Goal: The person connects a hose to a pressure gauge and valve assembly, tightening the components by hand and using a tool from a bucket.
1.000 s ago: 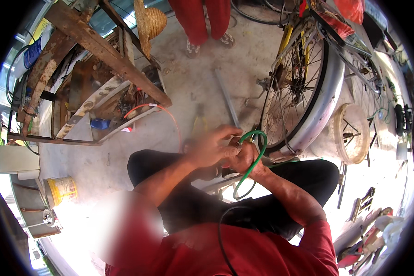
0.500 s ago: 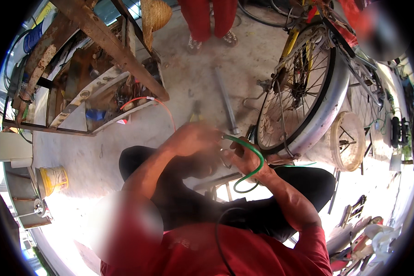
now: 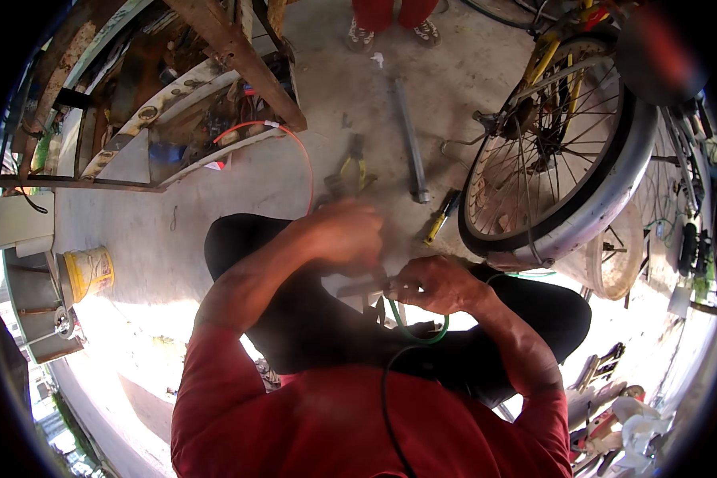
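Note:
A green hose (image 3: 398, 319) hangs in a loop below my right hand (image 3: 434, 284), whose fingers are closed around it near one end. Just left of it and a little farther off, my left hand (image 3: 344, 233) is curled closed and slightly blurred. Whatever sits inside the left fingers is hidden. Between the two hands there is a small dark part that I cannot make out. Both hands are above my crossed legs, in dark trousers (image 3: 295, 327).
Beyond my hands lie yellow-handled pliers (image 3: 354, 166), a long metal bar (image 3: 409, 139) and a yellow-and-black tool (image 3: 441, 217). A bicycle wheel (image 3: 550, 143) stands at right, a rusty metal frame (image 3: 243, 64) at left. A bucket (image 3: 89, 273) is farther left. Another person's shoes (image 3: 426, 33) show at the top.
The green hose, earlier arching over my right hand toward the left one, now hangs below the right hand. My right hand has shifted slightly down, and the hands are farther apart.

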{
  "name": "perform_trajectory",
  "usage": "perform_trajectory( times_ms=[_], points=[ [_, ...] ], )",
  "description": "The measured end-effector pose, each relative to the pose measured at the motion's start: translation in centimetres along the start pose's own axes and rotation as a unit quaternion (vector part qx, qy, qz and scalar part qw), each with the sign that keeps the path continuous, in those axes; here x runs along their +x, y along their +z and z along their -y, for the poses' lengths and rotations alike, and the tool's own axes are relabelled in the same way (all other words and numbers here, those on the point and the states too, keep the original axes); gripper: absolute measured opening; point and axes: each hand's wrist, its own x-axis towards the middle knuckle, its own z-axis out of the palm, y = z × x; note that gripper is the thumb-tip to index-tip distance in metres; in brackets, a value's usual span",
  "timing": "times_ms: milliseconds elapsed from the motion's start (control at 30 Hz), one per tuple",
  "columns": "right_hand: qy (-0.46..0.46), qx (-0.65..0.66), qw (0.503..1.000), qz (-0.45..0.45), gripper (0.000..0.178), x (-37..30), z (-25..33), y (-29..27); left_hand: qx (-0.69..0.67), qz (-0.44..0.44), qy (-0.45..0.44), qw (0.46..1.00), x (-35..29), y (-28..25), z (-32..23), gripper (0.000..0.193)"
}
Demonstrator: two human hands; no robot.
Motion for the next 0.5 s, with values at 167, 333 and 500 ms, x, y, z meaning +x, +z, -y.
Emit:
perform_trajectory(
  times_ms=[167,333,500],
  points=[
    [0.037,-0.063,0.994,0.086,0.053,1.0,1.5,0.3,0.009,0.002,-0.006,1.0,0.4,0.0,-0.4,0.015],
    [0.049,0.161,0.978,0.12,0.052,2.0,-1.0,2.0,0.013,0.051,-0.039,0.998,1.0,-1.0,-0.5,0.022],
    [0.001,0.32,0.945,0.061,0.042,1.9,-2.6,4.2,0.022,-0.016,-0.035,0.999,1.0,-0.8,0.2,0.021]
  ],
)
